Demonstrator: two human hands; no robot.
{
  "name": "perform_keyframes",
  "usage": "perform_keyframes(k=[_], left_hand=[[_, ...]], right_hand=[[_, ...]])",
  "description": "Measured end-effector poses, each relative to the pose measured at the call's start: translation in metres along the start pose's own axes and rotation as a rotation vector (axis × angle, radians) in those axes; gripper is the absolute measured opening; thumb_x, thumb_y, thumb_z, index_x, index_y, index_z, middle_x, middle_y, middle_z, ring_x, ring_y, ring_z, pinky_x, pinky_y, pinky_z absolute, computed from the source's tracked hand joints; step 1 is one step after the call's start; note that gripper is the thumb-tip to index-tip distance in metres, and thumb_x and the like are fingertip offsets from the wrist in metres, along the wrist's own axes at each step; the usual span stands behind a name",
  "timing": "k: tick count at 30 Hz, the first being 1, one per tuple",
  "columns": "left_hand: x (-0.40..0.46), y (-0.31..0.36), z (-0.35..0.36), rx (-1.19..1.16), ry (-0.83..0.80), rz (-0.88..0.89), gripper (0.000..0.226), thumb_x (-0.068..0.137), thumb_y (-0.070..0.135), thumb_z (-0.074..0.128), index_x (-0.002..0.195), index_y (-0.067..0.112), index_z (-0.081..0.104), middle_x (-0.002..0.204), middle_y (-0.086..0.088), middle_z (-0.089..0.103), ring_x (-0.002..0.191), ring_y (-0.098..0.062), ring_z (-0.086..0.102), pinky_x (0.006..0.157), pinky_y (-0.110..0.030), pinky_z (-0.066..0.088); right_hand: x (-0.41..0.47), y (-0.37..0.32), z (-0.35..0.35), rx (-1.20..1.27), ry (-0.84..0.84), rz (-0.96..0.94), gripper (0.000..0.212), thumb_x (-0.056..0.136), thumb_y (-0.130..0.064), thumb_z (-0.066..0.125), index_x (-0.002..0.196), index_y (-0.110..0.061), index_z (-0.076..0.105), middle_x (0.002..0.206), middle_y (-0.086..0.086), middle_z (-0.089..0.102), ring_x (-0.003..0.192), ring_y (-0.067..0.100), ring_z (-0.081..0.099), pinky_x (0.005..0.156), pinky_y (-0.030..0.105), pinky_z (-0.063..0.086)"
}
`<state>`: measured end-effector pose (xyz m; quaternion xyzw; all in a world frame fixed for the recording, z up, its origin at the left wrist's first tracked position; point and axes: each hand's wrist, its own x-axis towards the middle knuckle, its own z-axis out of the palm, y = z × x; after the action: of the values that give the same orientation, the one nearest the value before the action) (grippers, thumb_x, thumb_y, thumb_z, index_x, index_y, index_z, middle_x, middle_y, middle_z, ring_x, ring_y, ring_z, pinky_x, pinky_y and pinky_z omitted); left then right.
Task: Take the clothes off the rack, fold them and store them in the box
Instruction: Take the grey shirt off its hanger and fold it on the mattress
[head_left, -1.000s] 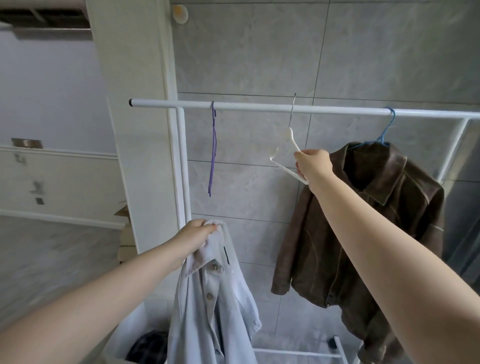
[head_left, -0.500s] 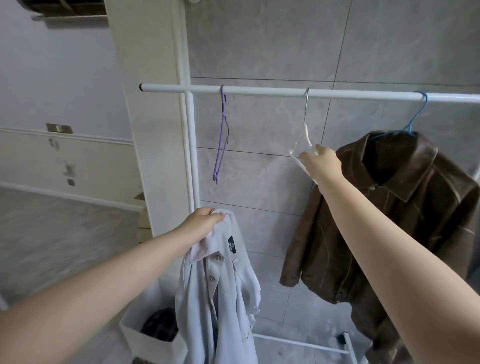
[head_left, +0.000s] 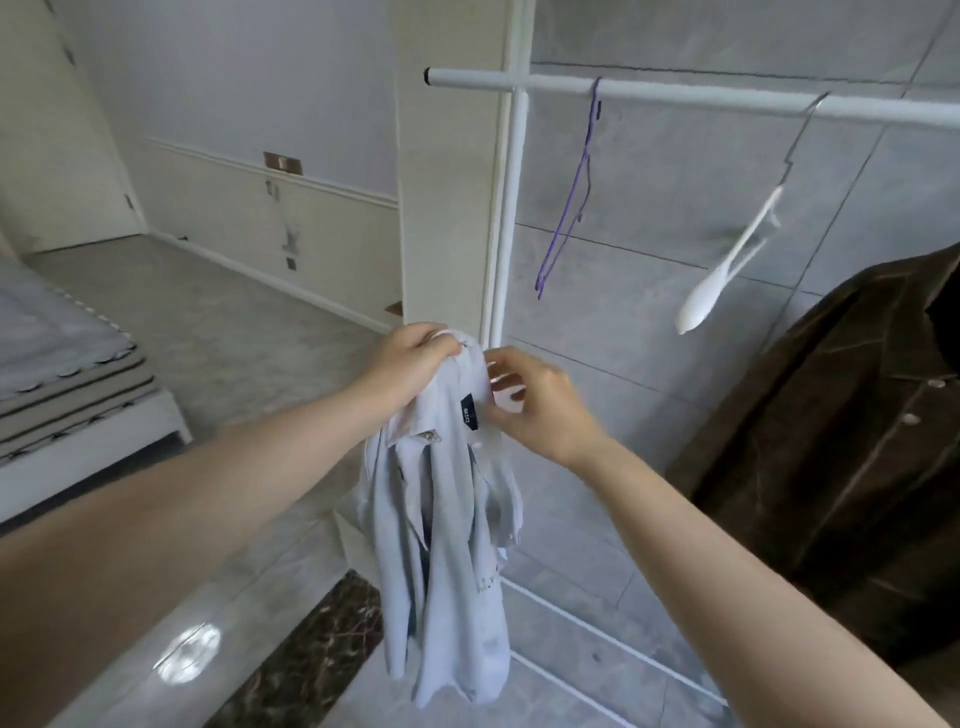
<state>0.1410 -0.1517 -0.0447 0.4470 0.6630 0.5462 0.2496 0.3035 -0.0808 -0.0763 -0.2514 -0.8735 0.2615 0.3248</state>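
Shirt (head_left: 447, 545), pale blue, hangs lengthwise in front of the white rack (head_left: 675, 96), its collar bunched in the left hand (head_left: 415, 358) while the right hand (head_left: 530, 402), just beside it, appears to pinch the collar near a small dark neck label with illegible white lettering.

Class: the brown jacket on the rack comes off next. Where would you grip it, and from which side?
Probably grip the brown jacket at its collar, reaching from the front, since it faces outward and hangs from the rack, shoulders uppermost.
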Motion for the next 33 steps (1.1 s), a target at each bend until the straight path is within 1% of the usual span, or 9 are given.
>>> perform_keyframes(k=[2, 4, 6, 11, 15, 18, 21, 27, 33], left_hand=[[-0.009, -0.007, -0.022, 0.026, 0.034, 0.000, 0.017, 0.085, 0.018, 0.061, 0.092, 0.004, 0.069, 0.084, 0.000, 0.057, 0.079, -0.012, 0.050, 0.067, -0.024, 0.034], [-0.022, -0.013, -0.051, 0.075, 0.085, -0.006, 0.013, 0.088, 0.016, 0.060, 0.081, 0.023, 0.069, 0.078, 0.013, 0.063, 0.074, 0.001, 0.055, 0.069, -0.014, 0.037], [-0.035, -0.024, -0.084, 0.094, 0.141, -0.028, 0.020, 0.088, 0.017, 0.060, 0.075, 0.031, 0.066, 0.072, 0.021, 0.065, 0.075, 0.007, 0.057, 0.072, -0.010, 0.038], [-0.074, -0.034, -0.168, 0.030, 0.279, -0.082, 0.012, 0.076, 0.029, 0.059, 0.067, 0.027, 0.067, 0.067, 0.013, 0.061, 0.074, -0.011, 0.057, 0.073, -0.030, 0.040], [-0.102, -0.051, -0.237, -0.058, 0.348, -0.148, 0.014, 0.078, 0.028, 0.057, 0.079, 0.016, 0.063, 0.080, -0.009, 0.054, 0.077, -0.022, 0.054, 0.074, -0.037, 0.039], [-0.118, -0.073, -0.297, -0.043, 0.438, -0.188, 0.019, 0.083, 0.021, 0.056, 0.089, 0.006, 0.065, 0.085, -0.012, 0.057, 0.081, -0.024, 0.056, 0.075, -0.038, 0.042], [-0.138, -0.099, -0.365, 0.019, 0.522, -0.230, 0.018, 0.091, 0.010, 0.054, 0.092, 0.019, 0.070, 0.092, -0.003, 0.064, 0.090, -0.017, 0.059, 0.082, -0.031, 0.044], [-0.188, -0.153, -0.482, 0.332, 0.620, -0.278, 0.018, 0.093, 0.019, 0.053, 0.087, 0.028, 0.067, 0.084, 0.009, 0.064, 0.082, -0.008, 0.057, 0.078, -0.026, 0.042], [-0.211, -0.193, -0.540, 0.639, 0.606, -0.409, 0.010, 0.094, 0.013, 0.048, 0.088, 0.019, 0.053, 0.081, 0.000, 0.057, 0.082, -0.023, 0.051, 0.064, -0.034, 0.031]], right_hand=[[-0.003, 0.010, 0.041, 0.002, -0.044, 0.017, 0.031, 0.074, -0.007, 0.070, 0.104, -0.014, 0.065, 0.092, -0.007, 0.067, 0.080, 0.011, 0.061, 0.073, 0.016, 0.048], [-0.005, 0.010, 0.080, 0.049, -0.107, 0.055, 0.024, 0.072, -0.010, 0.070, 0.094, -0.016, 0.064, 0.083, -0.008, 0.065, 0.076, 0.008, 0.060, 0.070, 0.024, 0.050], [-0.007, 0.002, 0.118, 0.088, -0.162, 0.080, 0.018, 0.074, -0.011, 0.074, 0.088, -0.019, 0.066, 0.072, -0.012, 0.061, 0.068, 0.004, 0.055, 0.064, 0.020, 0.046], [-0.003, -0.019, 0.206, 0.059, -0.357, 0.153, 0.014, 0.083, -0.022, 0.070, 0.088, -0.009, 0.070, 0.078, 0.010, 0.069, 0.075, 0.027, 0.060, 0.073, 0.037, 0.049], [0.008, -0.067, 0.277, 0.171, -0.480, 0.220, 0.018, 0.092, -0.017, 0.058, 0.102, -0.003, 0.065, 0.092, 0.015, 0.068, 0.086, 0.033, 0.062, 0.068, 0.035, 0.045], [0.021, -0.099, 0.324, 0.255, -0.422, 0.210, 0.005, 0.097, -0.009, 0.051, 0.094, -0.004, 0.051, 0.080, 0.005, 0.055, 0.073, 0.026, 0.052, 0.056, 0.026, 0.037], [0.041, -0.132, 0.360, 0.274, -0.308, 0.166, 0.012, 0.099, -0.007, 0.046, 0.088, -0.009, 0.043, 0.073, 0.000, 0.048, 0.064, 0.019, 0.044, 0.053, 0.029, 0.031], [0.096, -0.208, 0.418, 0.291, -0.166, 0.020, 0.016, 0.093, -0.001, 0.044, 0.095, -0.012, 0.056, 0.093, 0.004, 0.062, 0.085, 0.022, 0.054, 0.065, 0.032, 0.036], [0.140, -0.275, 0.457, 0.356, -0.134, -0.088, 0.027, 0.088, 0.002, 0.044, 0.097, -0.020, 0.058, 0.100, -0.001, 0.062, 0.091, 0.017, 0.054, 0.066, 0.015, 0.037]])
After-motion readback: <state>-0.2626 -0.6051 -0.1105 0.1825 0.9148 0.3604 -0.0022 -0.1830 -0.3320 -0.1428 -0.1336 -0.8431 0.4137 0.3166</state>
